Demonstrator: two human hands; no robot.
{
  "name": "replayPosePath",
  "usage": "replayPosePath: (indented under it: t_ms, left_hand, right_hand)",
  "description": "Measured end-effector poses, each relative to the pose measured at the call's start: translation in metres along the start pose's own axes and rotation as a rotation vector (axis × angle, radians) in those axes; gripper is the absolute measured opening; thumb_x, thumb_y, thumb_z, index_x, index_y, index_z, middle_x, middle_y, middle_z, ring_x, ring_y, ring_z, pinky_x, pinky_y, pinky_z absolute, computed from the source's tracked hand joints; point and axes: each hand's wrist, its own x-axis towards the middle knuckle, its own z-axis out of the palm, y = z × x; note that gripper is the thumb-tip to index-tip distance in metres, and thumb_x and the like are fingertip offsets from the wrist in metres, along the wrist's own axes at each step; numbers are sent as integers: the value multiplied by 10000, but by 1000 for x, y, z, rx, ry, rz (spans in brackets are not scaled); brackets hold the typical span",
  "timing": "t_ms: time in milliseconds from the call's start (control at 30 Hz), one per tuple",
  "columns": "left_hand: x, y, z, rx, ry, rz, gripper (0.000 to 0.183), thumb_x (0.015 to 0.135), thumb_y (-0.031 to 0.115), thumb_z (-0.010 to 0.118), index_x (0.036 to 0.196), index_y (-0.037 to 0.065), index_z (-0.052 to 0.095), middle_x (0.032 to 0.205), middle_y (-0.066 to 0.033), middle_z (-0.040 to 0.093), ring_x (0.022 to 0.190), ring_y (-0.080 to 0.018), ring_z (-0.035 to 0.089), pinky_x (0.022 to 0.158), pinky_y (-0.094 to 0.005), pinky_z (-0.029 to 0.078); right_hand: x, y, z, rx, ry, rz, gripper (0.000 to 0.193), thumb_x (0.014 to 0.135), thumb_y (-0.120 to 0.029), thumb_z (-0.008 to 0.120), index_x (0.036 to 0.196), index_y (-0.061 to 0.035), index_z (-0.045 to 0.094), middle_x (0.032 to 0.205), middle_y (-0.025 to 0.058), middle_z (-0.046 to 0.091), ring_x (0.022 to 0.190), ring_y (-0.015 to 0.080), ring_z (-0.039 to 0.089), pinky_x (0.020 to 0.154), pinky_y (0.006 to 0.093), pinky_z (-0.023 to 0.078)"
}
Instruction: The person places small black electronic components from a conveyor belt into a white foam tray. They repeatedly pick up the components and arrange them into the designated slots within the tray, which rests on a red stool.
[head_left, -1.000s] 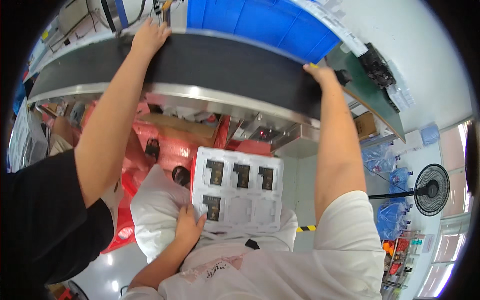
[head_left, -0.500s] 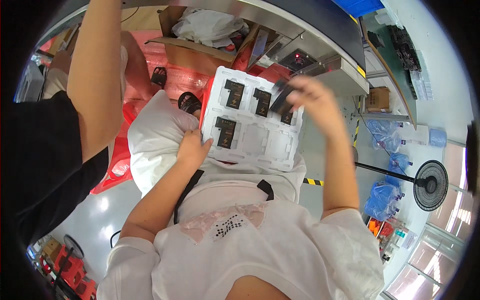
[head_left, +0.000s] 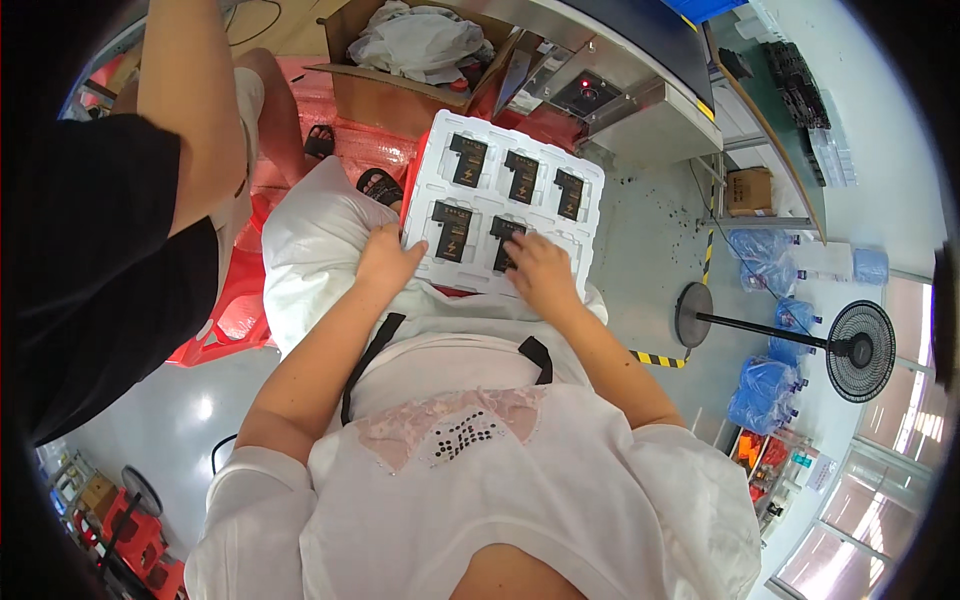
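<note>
A white moulded plastic tray (head_left: 432, 184) lies across my lap, with several black phone batteries in its pockets. My left hand (head_left: 390, 258) grips the tray's near left edge, its thumb over the rim. In the near row, the fingers of my right hand (head_left: 542, 268) close on a black battery (head_left: 505, 245) sitting in the middle pocket and partly cover it. Left of it lies another battery (head_left: 452, 232). The far row holds three batteries: left (head_left: 468, 162), middle (head_left: 522, 178) and right (head_left: 570, 195). My right hand partly hides the near right pocket.
A metal conveyor frame (head_left: 640, 115) with a small red-lit control box runs beyond the tray. An open cardboard box (head_left: 385, 100) stands at the far left. Close on my left is a person's arm (head_left: 195, 110). A standing fan (head_left: 860, 350) is at the right.
My right hand has come down from the tray's far right to its near middle pocket, where the carried battery now sits. My left hand stays on the tray's edge.
</note>
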Motion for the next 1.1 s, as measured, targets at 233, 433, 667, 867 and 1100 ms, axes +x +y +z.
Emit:
replayPosePath:
  t_ms: [233, 433, 667, 867, 1100]
  left_hand:
    - [-5, 11, -15, -713, -159, -244, 318, 746, 204, 694, 902, -56, 597, 805, -176, 642, 699, -294, 628, 652, -359, 491]
    - [1, 44, -52, -1298, -396, -234, 273, 850, 256, 630, 940, -2, 618, 851, -68, 650, 717, -130, 625, 664, -263, 506]
    - [33, 3, -30, -695, -95, -99, 472, 873, 380, 547, 1156, 3, 529, 1161, -141, 548, 1079, -232, 526, 926, -359, 423]
    - [-6, -9, 29, 602, 47, 737, 609, 830, 335, 562, 1337, 50, 380, 1449, -139, 250, 1351, -255, 230, 1066, -479, 221]
    - [-11, 3, 27, 778, -185, 649, 578, 858, 352, 517, 1348, 78, 382, 1468, -109, 237, 1361, -247, 214, 1062, -557, 157]
  right_hand:
    - [-12, -56, -14, 29, 37, 38, 706, 677, -179, 695, 1325, -119, 420, 1377, 235, 314, 1257, 413, 322, 997, 557, 255]
    - [-8, -45, -28, -5, 176, 54, 677, 651, 42, 579, 1299, -107, 455, 1287, 216, 446, 1192, 396, 418, 992, 446, 328]
    - [13, -35, -80, 74, 344, 1, 594, 663, 81, 543, 1231, -88, 522, 1130, 173, 583, 1034, 335, 559, 890, 415, 429]
    - [15, -31, -87, 86, 338, 13, 597, 666, 90, 545, 1221, -130, 544, 1104, 154, 599, 990, 317, 579, 855, 372, 459]
    - [10, -29, -91, 136, 349, 56, 580, 686, 93, 545, 1218, -137, 554, 1107, 156, 601, 979, 304, 590, 835, 354, 469]
